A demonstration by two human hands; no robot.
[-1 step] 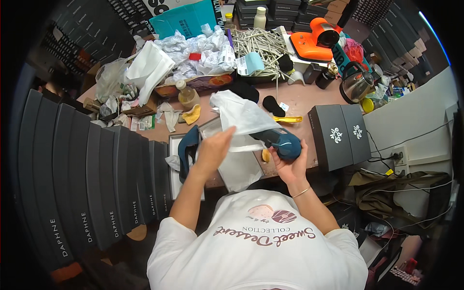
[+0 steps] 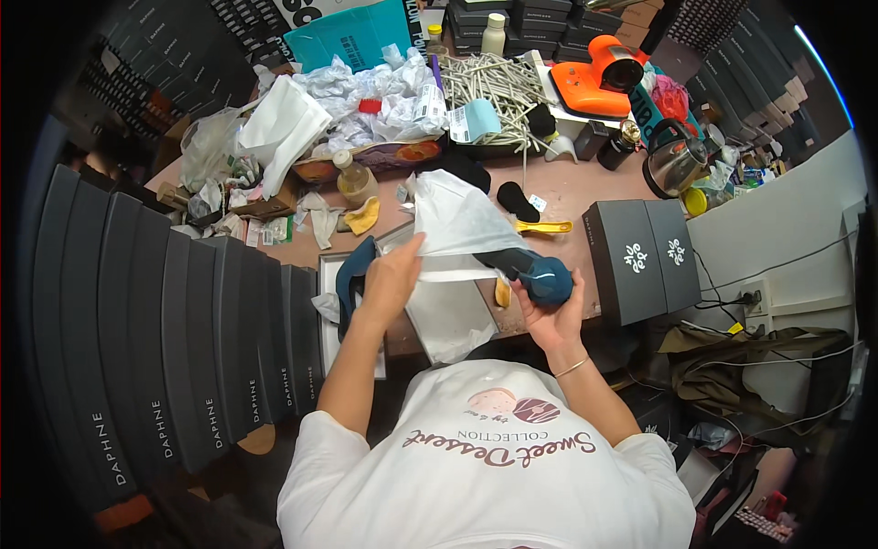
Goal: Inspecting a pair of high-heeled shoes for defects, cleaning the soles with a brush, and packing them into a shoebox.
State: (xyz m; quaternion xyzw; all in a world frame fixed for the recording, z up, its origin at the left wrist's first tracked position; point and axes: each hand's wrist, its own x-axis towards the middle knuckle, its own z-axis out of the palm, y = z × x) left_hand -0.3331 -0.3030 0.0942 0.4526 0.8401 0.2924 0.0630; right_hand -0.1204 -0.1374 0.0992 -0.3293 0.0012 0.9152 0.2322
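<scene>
left hand (image 2: 391,277) sits a touch further left than in the earlier frame, white tissue sheet (image 2: 462,215) shifted slightly right at its far end; blue shoe (image 2: 549,282) and right hand (image 2: 553,318) barely differ.

shoe is above the table's (image 2: 585,178) near edge, right of the middle, partly under the sheet. right hand cups its rounded end, palm up, thumb and fingers wrapped on either side. left fingers look pinched on the sheet's left edge — exact thumb position hidden.

handling guess: shoe light, fairly firm, smooth skin that may scuff; best held from below or by its sides. sheet weighs next to nothing, limp, creases and tears easily — hold by an edge, no hard pull.

around: a second blue shoe (image 2: 347,279) lies in a narrow open box (image 2: 378,357) at the near edge, left of the middle; a shallow grey tray (image 2: 448,316) is just below the sheet. small yellow sponge (image 2: 503,293) and yellow-handled tool (image 2: 546,226) crowd the shoe. dark box pair (image 2: 631,284) by the right edge limits elbow room that side; tall box stack (image 2: 229,316) does the same off the left edge.
</scene>
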